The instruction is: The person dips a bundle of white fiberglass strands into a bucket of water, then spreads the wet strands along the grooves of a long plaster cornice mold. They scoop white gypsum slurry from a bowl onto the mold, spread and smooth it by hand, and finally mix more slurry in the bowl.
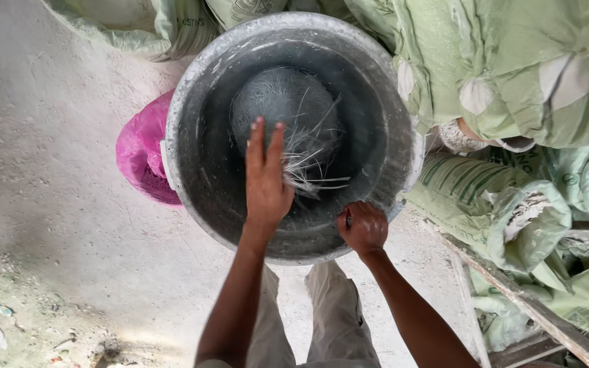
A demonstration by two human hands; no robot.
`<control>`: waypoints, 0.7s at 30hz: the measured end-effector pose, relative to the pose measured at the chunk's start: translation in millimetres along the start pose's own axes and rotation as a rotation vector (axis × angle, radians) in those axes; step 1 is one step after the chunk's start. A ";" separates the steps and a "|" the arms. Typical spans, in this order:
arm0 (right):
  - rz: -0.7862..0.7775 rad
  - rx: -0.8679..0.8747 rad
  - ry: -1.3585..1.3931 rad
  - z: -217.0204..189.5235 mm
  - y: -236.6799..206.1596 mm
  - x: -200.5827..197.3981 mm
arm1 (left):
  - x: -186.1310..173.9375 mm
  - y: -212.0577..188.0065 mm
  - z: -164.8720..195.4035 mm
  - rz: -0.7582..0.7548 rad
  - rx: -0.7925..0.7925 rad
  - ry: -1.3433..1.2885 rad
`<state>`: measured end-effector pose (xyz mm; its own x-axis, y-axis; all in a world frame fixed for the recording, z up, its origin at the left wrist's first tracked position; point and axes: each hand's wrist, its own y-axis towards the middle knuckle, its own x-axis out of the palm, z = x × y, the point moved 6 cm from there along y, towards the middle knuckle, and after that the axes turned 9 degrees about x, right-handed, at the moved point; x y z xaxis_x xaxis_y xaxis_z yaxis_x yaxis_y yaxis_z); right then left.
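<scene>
a big grey bucket (192,157) is standing on the dusty floor (49,204), mouth facing up, holding pale stringy fibres (308,160). the left hand (265,180) is reaching inside, fingers straight and together, touching the fibres. the right hand (363,228) is clamping the near rim. a pink bag (141,153) is sitting left; green sacks (512,75) are piling right.

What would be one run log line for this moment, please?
left hand: open, in grey bucket at pale fibres | right hand: grip on bucket rim | green sacks beside

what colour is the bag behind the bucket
Bright pink bag, seen in the head view, left of the grey bucket.
</scene>
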<state>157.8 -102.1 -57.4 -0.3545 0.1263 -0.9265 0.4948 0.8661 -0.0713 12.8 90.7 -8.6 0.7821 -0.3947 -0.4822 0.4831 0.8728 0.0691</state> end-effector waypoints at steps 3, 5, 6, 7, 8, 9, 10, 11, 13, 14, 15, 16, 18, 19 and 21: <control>0.017 0.013 -0.019 3.8 -6.7 0.2 | 13.8 18.2 -6.5 0.137 0.183 0.349; 0.050 0.008 -0.001 4.6 -5.1 -2.0 | 54.6 35.5 -54.8 -0.447 -0.005 0.643; 0.075 0.000 0.015 5.0 -6.5 -4.2 | 80.2 22.8 -91.6 -0.994 -0.295 0.615; 0.110 -0.016 0.031 4.6 -6.3 -4.1 | 93.5 30.1 -107.1 -1.022 -0.181 0.545; 0.094 -0.015 0.014 3.1 -6.8 -5.7 | 100.1 33.0 -119.2 -1.066 -0.083 0.464; 0.069 -0.012 0.005 3.5 -6.6 -1.9 | 100.7 48.5 -145.8 -0.863 -0.194 0.341; 0.051 -0.005 -0.007 3.3 -9.0 -2.7 | 99.6 59.5 -165.5 -0.660 -0.296 0.219; 0.065 0.015 -0.005 5.6 -11.4 -1.8 | 104.2 61.6 -191.0 -0.711 -0.407 0.279; 0.068 0.045 0.015 11.8 -21.2 0.3 | 104.4 63.5 -241.6 -0.800 -0.640 0.404; 0.061 0.063 0.025 17.2 -29.1 3.1 | 106.1 65.8 -260.1 -0.784 -0.636 0.451; 0.053 0.086 0.018 25.2 -35.1 5.4 | 111.0 70.0 -274.2 -0.772 -0.632 0.496; 0.041 0.103 0.008 32.5 -42.7 10.7 | 116.6 70.9 -286.8 -0.756 -0.633 0.534; 0.034 0.150 0.013 51.4 -53.6 17.5 | 141.3 72.2 -294.6 -0.758 -0.450 0.569; -0.008 0.154 -0.007 57.9 -56.9 24.2 | 154.5 65.7 -296.3 -0.767 -0.365 0.587; -0.070 0.162 -0.032 78.9 -56.3 28.2 | 202.9 40.0 -287.4 -0.967 -0.186 0.675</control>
<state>182.6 -185.5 -108.7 -0.3681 0.0507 -0.9284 0.5921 0.7827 -0.1920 77.7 128.0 -354.6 -0.2661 -0.7295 -0.6301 0.6500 0.3469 -0.6761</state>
